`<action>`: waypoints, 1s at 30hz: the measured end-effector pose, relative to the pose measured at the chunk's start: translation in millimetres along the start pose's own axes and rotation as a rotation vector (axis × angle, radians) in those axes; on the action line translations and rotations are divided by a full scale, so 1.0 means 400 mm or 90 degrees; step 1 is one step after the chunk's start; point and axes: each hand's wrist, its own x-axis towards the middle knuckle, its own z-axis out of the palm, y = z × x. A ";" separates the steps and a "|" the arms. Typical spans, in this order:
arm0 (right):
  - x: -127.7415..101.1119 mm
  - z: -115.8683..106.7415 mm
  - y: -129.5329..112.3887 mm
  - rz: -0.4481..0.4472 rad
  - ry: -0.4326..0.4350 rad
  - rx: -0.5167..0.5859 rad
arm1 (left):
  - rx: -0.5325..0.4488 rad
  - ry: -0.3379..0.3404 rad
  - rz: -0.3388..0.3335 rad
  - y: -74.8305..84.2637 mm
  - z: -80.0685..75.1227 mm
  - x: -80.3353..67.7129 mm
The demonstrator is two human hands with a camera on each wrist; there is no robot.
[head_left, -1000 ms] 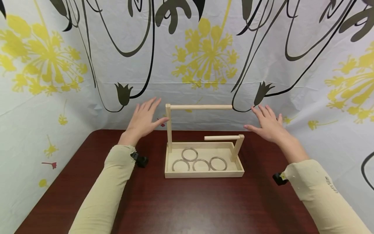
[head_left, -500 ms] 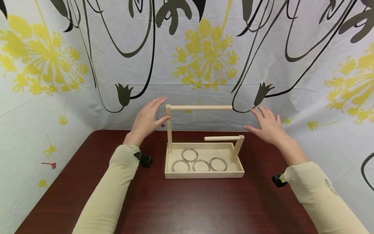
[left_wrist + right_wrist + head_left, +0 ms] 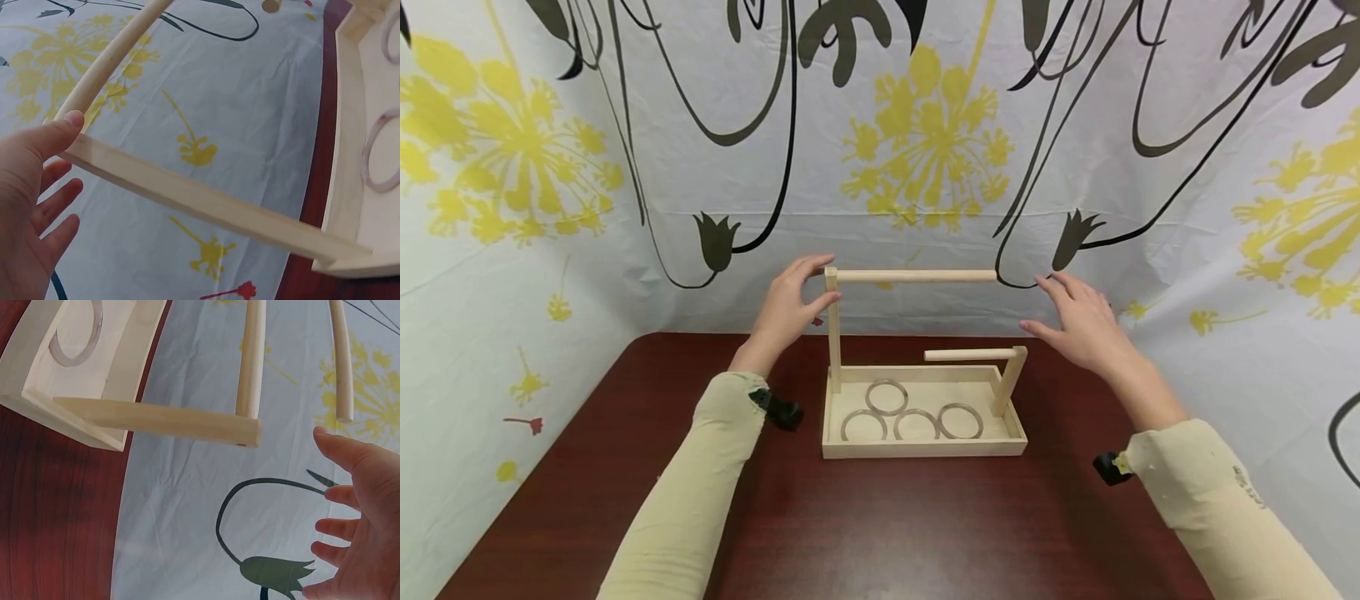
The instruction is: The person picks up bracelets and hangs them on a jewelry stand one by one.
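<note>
A pale wooden tray stands on the table with two upright posts. From the tall left post a long dowel runs to the right; from the short right post a shorter dowel runs left. Several clear rings lie flat in the tray. My left hand is at the tall post's top, its thumb overlapping the corner and its other fingers loose; whether it touches is hard to tell. My right hand, fingers spread, hovers beyond the long dowel's free end, holding nothing.
The dark red-brown table carries the tray near its back edge. A white curtain with yellow and dark plant prints hangs behind and at the sides. Each wrist wears a black camera.
My left hand has moved right, from beside the tall post to its top corner. My right hand has shifted slightly left. Tray and rings have stayed in place.
</note>
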 end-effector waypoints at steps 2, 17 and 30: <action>-0.001 -0.002 -0.007 -0.006 0.004 0.004 | -0.041 0.004 -0.012 -0.001 0.005 0.001; -0.013 -0.002 -0.064 -0.058 0.030 0.024 | -0.189 0.021 -0.091 -0.018 0.029 -0.002; -0.015 0.021 -0.131 -0.081 0.063 0.105 | -0.220 0.000 -0.125 -0.039 0.036 0.016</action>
